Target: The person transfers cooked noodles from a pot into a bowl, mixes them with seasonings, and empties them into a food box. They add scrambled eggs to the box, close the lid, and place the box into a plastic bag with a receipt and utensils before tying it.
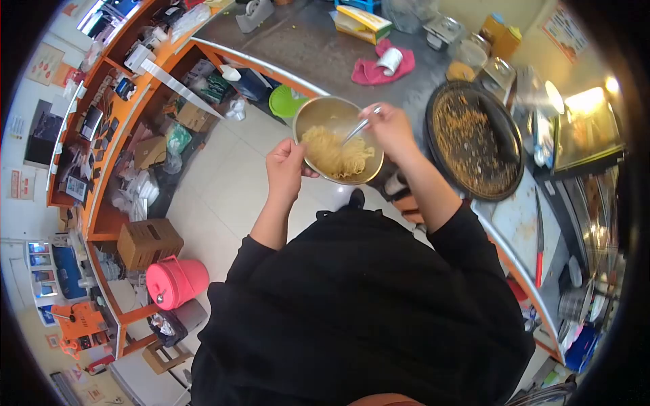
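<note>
A metal bowl [327, 108] of noodles [338, 152] is held out in front of my body, above the floor. My left hand [286, 162] grips its left rim, thumb on top and fingers underneath. In my right hand [388, 128] is the handle of a metal spoon [357, 130], whose lower end goes down into the noodles and is hidden there. The noodles are pale yellow and lie in a curly clump across the lower part of the bowl.
To the right, a large round dark pan [474, 142] with brown crumbs sits on the counter. Behind lie a pink cloth [369, 71] and a white cup [389, 61]. A long knife [539, 237] rests at the right. A pink bucket [177, 283] stands on the floor at left.
</note>
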### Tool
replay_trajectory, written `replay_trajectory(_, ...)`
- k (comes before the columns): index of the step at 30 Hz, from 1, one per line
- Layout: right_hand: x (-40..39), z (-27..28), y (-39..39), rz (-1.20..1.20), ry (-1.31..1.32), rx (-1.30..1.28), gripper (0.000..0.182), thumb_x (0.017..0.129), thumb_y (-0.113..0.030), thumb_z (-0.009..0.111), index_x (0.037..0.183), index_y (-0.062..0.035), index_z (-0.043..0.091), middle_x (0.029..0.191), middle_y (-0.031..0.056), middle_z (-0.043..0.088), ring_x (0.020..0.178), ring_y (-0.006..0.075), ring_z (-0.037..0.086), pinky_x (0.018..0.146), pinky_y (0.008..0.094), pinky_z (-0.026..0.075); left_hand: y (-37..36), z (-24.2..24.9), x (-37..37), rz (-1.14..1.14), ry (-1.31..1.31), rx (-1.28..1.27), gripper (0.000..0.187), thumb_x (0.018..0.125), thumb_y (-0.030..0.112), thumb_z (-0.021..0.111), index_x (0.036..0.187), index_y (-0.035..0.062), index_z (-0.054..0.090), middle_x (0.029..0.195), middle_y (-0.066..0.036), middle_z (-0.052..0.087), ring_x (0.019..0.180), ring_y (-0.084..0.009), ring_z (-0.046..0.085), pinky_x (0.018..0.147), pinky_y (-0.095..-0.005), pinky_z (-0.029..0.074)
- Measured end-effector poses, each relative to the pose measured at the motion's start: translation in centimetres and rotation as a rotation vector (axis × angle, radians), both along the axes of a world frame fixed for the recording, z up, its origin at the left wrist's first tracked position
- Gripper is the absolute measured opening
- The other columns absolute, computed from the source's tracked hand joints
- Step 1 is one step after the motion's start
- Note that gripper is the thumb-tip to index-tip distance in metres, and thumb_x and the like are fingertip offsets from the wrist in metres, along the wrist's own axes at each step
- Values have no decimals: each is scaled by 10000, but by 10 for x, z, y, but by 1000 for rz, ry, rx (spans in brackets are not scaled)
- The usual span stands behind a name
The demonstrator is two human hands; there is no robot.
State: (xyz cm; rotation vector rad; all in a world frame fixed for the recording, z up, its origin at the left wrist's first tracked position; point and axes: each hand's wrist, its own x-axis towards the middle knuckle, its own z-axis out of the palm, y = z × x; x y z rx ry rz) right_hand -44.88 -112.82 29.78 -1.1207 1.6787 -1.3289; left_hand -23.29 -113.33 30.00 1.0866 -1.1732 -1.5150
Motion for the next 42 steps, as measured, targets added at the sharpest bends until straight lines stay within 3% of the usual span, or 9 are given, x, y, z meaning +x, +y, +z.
replay_trajectory(7, -36, -8, -150, -68, 188, 59, 158, 870, -106, 525, 868, -48, 672, 703, 79, 653, 664, 167, 630, 608, 318, 480, -127, 7, -17, 143, 2, 45, 237, 839, 103, 554, 626, 75, 455, 561, -19, 487, 416, -107, 507, 414, -264, 512)
replay_trajectory(12, -49, -29, -223, -89, -130, -17, 165, 876, -165, 531, 910, -71, 662, 692, 64, 648, 601, 154, 604, 598, 303, 474, -206, -7, -20, 103, -24, 77, 240, 840, 111, 565, 630, 83, 454, 562, -10, 482, 423, -98, 499, 410, -255, 503)
replay_trajectory(15, -51, -24, -241, -211, 158, 127, 154, 890, -115, 525, 867, -24, 647, 743, 52, 646, 632, 101, 578, 585, 236, 454, -258, -13, -25, 26, -9, 59, 222, 845, 129, 571, 648, 88, 477, 551, -4, 478, 403, -94, 476, 401, -255, 493)
replay_trajectory(21, -53, -65, -297, -408, -99, 6, 195, 869, -192, 557, 904, -28, 656, 746, 121, 659, 664, 175, 640, 611, 309, 487, -366, -46, -25, -244, -77, 104, 206, 855, 142, 566, 672, 68, 509, 570, -17, 507, 415, -83, 480, 422, -260, 515)
replay_trajectory(25, -28, -77, -329, -445, 298, 232, 179, 872, -174, 557, 895, -32, 663, 772, 125, 665, 684, 167, 639, 639, 308, 488, -430, -63, -27, -354, 5, 104, 224, 856, 134, 566, 653, 74, 491, 566, -15, 509, 398, -86, 478, 419, -255, 510)
replay_trajectory(29, -10, -72, -362, -550, -167, 85, 175, 870, -164, 551, 860, -32, 665, 770, 132, 666, 740, 211, 660, 669, 328, 497, -478, -65, -26, -469, -94, 150, 274, 862, 125, 562, 618, 91, 441, 545, -11, 488, 427, -80, 490, 403, -248, 482)
replay_trajectory(34, 7, -83, -372, -683, 317, 273, 184, 884, -160, 535, 882, -29, 665, 775, 124, 668, 679, 174, 622, 624, 313, 480, -518, -63, -30, -567, -86, 101, 283, 862, 116, 565, 617, 76, 430, 534, -11, 478, 432, -84, 504, 386, -248, 465)
replay_trajectory(38, 3, -67, -391, -732, -188, 123, 172, 860, -155, 536, 875, -48, 670, 822, 161, 671, 783, 279, 664, 712, 364, 501, -535, -68, -31, -653, -109, 133, 285, 867, 132, 571, 621, 72, 442, 530, -15, 477, 431, -82, 499, 384, -245, 452)
replay_trajectory(42, 0, -80, -397, -827, 291, 239, 184, 848, -196, 584, 850, -34, 672, 751, 129, 670, 700, 184, 660, 649, 311, 493, -542, -69, -28, -664, -113, 110, 286, 868, 139, 572, 622, 73, 442, 536, -18, 489, 431, -83, 499, 389, -244, 455)
